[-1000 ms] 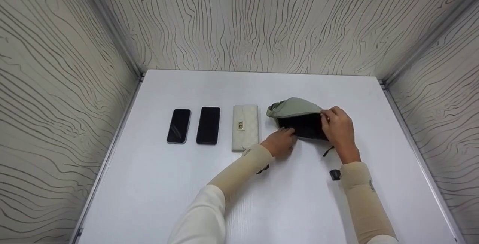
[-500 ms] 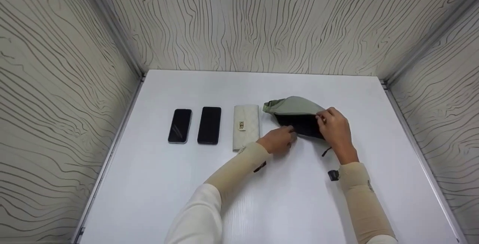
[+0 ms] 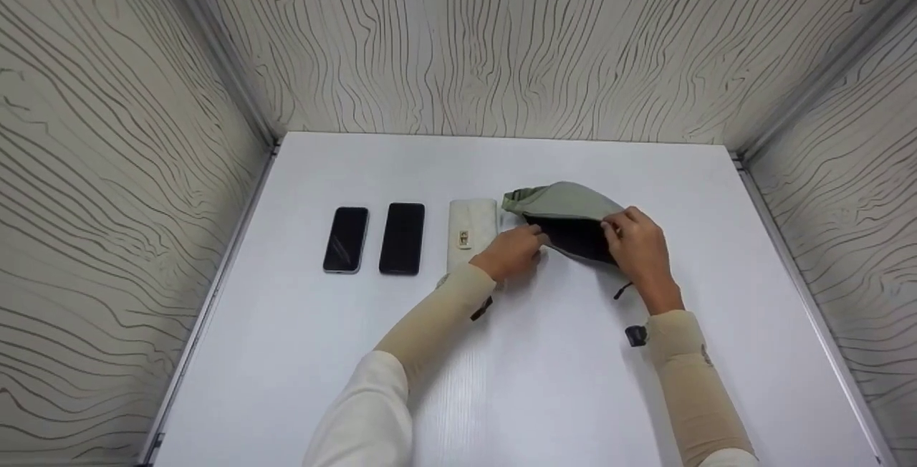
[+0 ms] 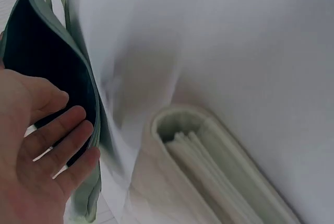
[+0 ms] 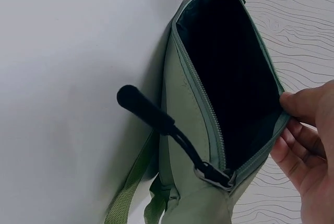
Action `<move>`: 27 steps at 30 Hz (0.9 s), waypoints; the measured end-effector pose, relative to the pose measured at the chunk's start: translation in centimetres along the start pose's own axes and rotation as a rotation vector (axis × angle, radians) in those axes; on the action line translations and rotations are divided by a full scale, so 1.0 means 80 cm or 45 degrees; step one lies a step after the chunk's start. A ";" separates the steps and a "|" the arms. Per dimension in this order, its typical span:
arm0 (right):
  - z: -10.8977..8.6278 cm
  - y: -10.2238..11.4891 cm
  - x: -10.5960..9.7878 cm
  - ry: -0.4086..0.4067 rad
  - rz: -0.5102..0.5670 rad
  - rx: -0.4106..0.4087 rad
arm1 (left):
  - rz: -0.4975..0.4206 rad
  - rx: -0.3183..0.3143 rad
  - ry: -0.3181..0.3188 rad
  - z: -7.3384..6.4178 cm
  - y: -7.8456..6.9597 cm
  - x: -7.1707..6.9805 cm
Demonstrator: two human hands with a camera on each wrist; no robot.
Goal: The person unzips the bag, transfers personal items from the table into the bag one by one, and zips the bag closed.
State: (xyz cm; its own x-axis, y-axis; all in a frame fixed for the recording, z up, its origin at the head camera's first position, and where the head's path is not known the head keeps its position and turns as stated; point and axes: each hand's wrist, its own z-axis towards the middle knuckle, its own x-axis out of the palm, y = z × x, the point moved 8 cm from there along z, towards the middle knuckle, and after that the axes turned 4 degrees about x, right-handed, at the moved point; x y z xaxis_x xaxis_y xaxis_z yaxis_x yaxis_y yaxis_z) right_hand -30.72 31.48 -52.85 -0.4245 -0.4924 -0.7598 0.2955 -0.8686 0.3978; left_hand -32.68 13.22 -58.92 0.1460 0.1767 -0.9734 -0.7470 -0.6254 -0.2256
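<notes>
We see that the left hand (image 3: 510, 253), fingers loosely straight and holding nothing, has shifted toward the wallet (image 3: 473, 216) side of the bag (image 3: 569, 200), which the right hand (image 3: 640, 248) pinches, so it stays gaping on the table (image 3: 559, 381).

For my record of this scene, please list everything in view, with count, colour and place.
Table: 1, white, beneath everything
Bag: 1, green, towards table's right
Zip pull: 1, black, on bag
Strap: count unclear, green, beside bag
Wallet: 1, cream, left of bag
Right phone: 1, black, left of wallet
Left phone: 1, black, leftmost
Walls: 3, pale, dark-lined, back and sides
Corner rails: 2, grey, between walls
Wrist cameras: 2, black, on wrists
Sleeves: 2, white and beige, on arms
Left hand: 1, bare, at open bag
Right hand: 1, bare, pinching bag
</notes>
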 end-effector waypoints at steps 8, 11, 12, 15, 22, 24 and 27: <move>0.000 0.002 0.000 0.000 -0.003 0.017 | -0.082 -0.054 -0.065 -0.011 0.023 -0.018; 0.000 0.000 0.000 0.001 -0.002 0.026 | -0.102 -0.091 -0.078 -0.013 0.033 -0.025; 0.000 0.000 0.001 0.002 -0.001 0.030 | -0.105 -0.105 -0.080 -0.013 0.036 -0.026; -0.001 -0.001 0.000 0.004 0.005 0.037 | -0.118 -0.152 -0.079 -0.014 0.045 -0.031; -0.002 -0.002 -0.002 0.003 0.022 0.038 | -0.122 -0.247 -0.096 -0.019 0.066 -0.042; -0.002 -0.002 -0.002 -0.002 0.021 0.036 | -0.131 -0.265 -0.110 -0.020 0.071 -0.046; -0.002 -0.003 -0.003 -0.007 0.021 0.038 | -0.164 -0.277 -0.129 -0.022 0.077 -0.051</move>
State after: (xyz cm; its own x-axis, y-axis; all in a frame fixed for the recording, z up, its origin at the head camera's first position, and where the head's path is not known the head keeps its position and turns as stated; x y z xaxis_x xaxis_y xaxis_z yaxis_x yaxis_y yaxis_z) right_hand -30.55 31.80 -52.87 -0.4244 -0.5066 -0.7505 0.2765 -0.8618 0.4253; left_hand -36.72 7.32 -56.42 0.1570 0.3337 -0.9295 -0.5678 -0.7396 -0.3614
